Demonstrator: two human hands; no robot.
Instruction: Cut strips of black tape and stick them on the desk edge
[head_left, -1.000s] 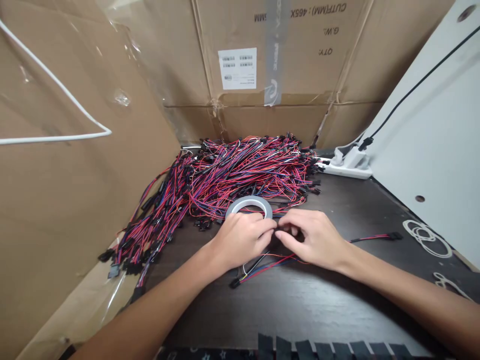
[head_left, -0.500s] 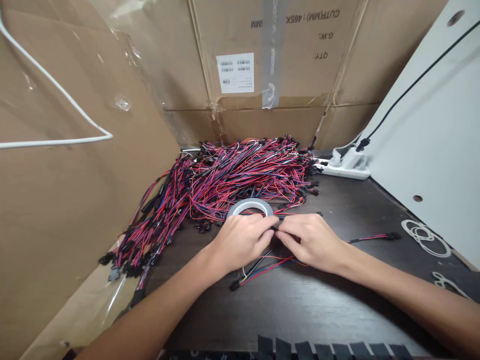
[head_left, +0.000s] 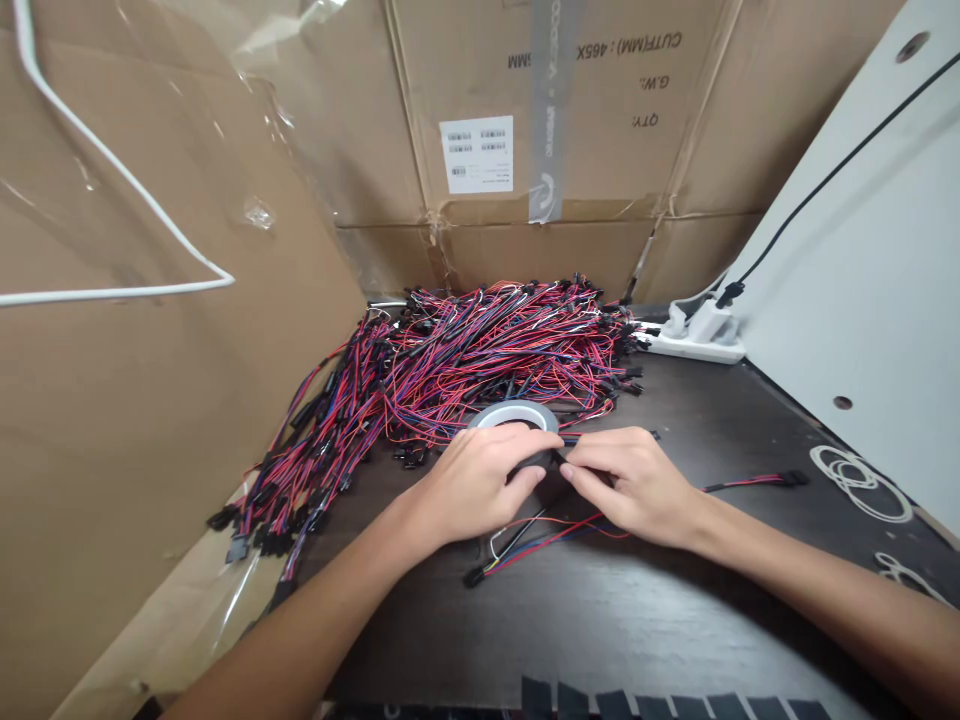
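My left hand (head_left: pixel 472 480) is closed around the near side of a grey roll of tape (head_left: pixel 517 415) lying on the dark table (head_left: pixel 600 610). My right hand (head_left: pixel 630 480) pinches at the roll's edge, fingertips meeting those of the left; what it pinches is too small to name. Under both hands lies a thin red, blue and black wire harness (head_left: pixel 525 545) with a black connector at its near end. A big heap of the same red and blue wire harnesses (head_left: pixel 465 360) spreads behind and to the left of the roll.
Cardboard sheets (head_left: pixel 150 420) wall in the left and back. A white panel (head_left: pixel 862 300) leans at the right with a black cable and a white power strip (head_left: pixel 697 335). White rubber bands (head_left: pixel 859 480) and one lone harness (head_left: pixel 757 482) lie at right. Black tape strips (head_left: pixel 637 700) line the near edge.
My hands have stayed together at the tape roll, with the left fingers now curled further over its rim. The view has shifted slightly.
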